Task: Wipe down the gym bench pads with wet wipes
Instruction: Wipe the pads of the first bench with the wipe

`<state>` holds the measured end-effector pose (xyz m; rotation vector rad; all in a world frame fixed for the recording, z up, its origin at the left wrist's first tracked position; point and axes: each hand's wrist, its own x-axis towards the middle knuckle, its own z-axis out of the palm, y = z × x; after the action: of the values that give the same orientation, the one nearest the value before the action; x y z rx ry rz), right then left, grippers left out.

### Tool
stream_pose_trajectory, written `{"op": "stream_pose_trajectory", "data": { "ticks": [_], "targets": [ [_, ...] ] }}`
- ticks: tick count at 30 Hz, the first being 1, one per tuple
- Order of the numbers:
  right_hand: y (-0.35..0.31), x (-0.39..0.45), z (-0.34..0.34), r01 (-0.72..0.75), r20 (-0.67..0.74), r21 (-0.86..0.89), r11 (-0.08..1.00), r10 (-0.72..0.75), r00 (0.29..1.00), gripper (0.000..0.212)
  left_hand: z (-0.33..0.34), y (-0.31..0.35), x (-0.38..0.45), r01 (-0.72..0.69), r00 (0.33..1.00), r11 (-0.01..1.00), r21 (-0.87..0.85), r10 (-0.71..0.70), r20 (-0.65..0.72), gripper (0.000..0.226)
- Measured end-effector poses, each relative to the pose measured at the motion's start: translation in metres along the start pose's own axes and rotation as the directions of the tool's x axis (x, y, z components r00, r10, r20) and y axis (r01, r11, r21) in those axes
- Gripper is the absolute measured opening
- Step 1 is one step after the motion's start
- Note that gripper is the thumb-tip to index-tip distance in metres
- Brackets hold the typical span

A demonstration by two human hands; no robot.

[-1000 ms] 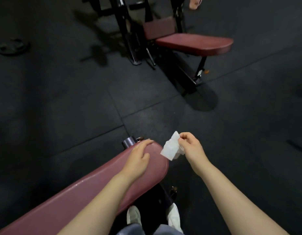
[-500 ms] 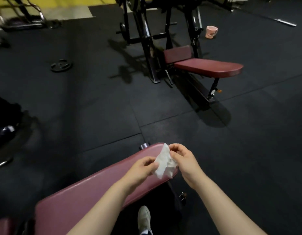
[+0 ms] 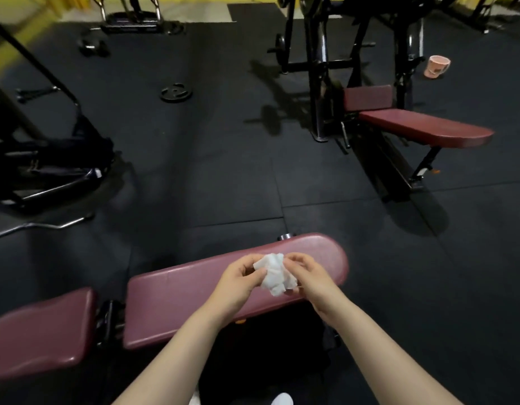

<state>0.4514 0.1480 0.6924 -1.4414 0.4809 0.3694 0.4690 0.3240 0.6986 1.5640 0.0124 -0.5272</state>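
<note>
Since a second ago — our left hand has lifted off the pad to join the right on the wipe.

Bench pad (image 3: 177, 293), maroon: long, below both hands.
Left hand (image 3: 238, 277), right hand (image 3: 308, 276): together, both pinching the wipe.
Wet wipe (image 3: 274, 273), white: crumpled between our fingers, above the pad.

Step, we judge: readying the wipe. Next — spread it flat, press it to the pad.

White wipe (image 3: 274, 273); maroon bench pad (image 3: 177, 296); pink mug (image 3: 437, 66).
</note>
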Motion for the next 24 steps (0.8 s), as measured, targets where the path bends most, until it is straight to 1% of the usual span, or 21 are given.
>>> {"op": "stream_pose_trajectory", "data": {
  "ticks": [2, 6, 8, 10, 12, 14, 15, 16, 17, 19, 20, 22, 24],
  "targets": [
    [0.004, 0.003, 0.023, 0.0, 0.033, -0.059, 0.998, 0.002, 0.999, 0.022, -0.024, -0.004, -0.008, 0.0, 1.0, 1.0, 0.0, 0.0, -0.009, 0.028],
    [0.008, 0.013, 0.077, -0.05, 0.107, -0.045, 0.998, 0.055, 0.993, 0.031, -0.082, -0.007, -0.02, 0.014, 0.998, 1.0, 0.026, -0.013, -0.056, 0.029],
    [0.013, 0.019, 0.109, -0.074, 0.138, -0.03, 0.997, 0.078, 0.987, 0.031, -0.113, -0.008, -0.026, 0.019, 0.996, 0.998, 0.052, -0.015, -0.084, 0.025],
    [0.02, 0.027, 0.143, -0.116, 0.16, 0.034, 0.993, 0.109, 0.981, 0.028, -0.147, -0.01, -0.031, 0.028, 0.993, 0.996, 0.08, -0.019, -0.115, 0.024],
    [0.027, 0.033, 0.179, -0.177, 0.176, 0.144, 0.974, 0.15, 0.973, 0.023, -0.181, -0.015, -0.034, 0.065, 0.988, 0.993, 0.099, -0.05, -0.145, 0.022],
    [0.035, 0.04, 0.211, -0.201, 0.157, 0.231, 0.952, 0.168, 0.973, 0.017, -0.214, -0.024, -0.034, 0.139, 0.979, 0.986, 0.088, -0.123, -0.165, 0.018],
    [0.039, 0.044, 0.226, -0.185, 0.123, 0.239, 0.953, 0.159, 0.979, 0.015, -0.229, -0.027, -0.035, 0.176, 0.973, 0.982, 0.074, -0.162, -0.164, 0.017],
    [0.043, 0.048, 0.239, -0.151, 0.075, 0.204, 0.967, 0.139, 0.988, 0.013, -0.243, -0.03, -0.035, 0.206, 0.968, 0.976, 0.069, -0.193, -0.158, 0.016],
    [0.045, 0.052, 0.252, -0.106, 0.011, 0.117, 0.987, 0.105, 0.994, 0.012, -0.256, -0.033, -0.034, 0.226, 0.965, 0.971, 0.08, -0.212, -0.154, 0.012],
    [0.046, 0.059, 0.274, -0.015, -0.125, -0.124, 0.992, -0.001, 0.992, 0.007, -0.277, -0.039, -0.034, 0.248, 0.961, 0.956, 0.154, -0.223, -0.166, 0.007],
    [0.045, 0.062, 0.283, 0.026, -0.174, -0.216, 0.976, -0.064, 0.983, 0.007, -0.284, -0.043, -0.033, 0.253, 0.958, 0.946, 0.202, -0.216, -0.187, 0.012],
    [0.046, 0.069, 0.299, 0.099, -0.209, -0.376, 0.921, -0.188, 0.96, 0.014, -0.292, -0.049, -0.031, 0.251, 0.954, 0.932, 0.261, -0.193, -0.228, 0.016],
    [0.05, 0.078, 0.311, 0.134, -0.192, -0.505, 0.853, -0.262, 0.946, 0.018, -0.292, -0.056, -0.026, 0.257, 0.95, 0.922, 0.29, -0.186, -0.252, 0.013]
  ]
}}
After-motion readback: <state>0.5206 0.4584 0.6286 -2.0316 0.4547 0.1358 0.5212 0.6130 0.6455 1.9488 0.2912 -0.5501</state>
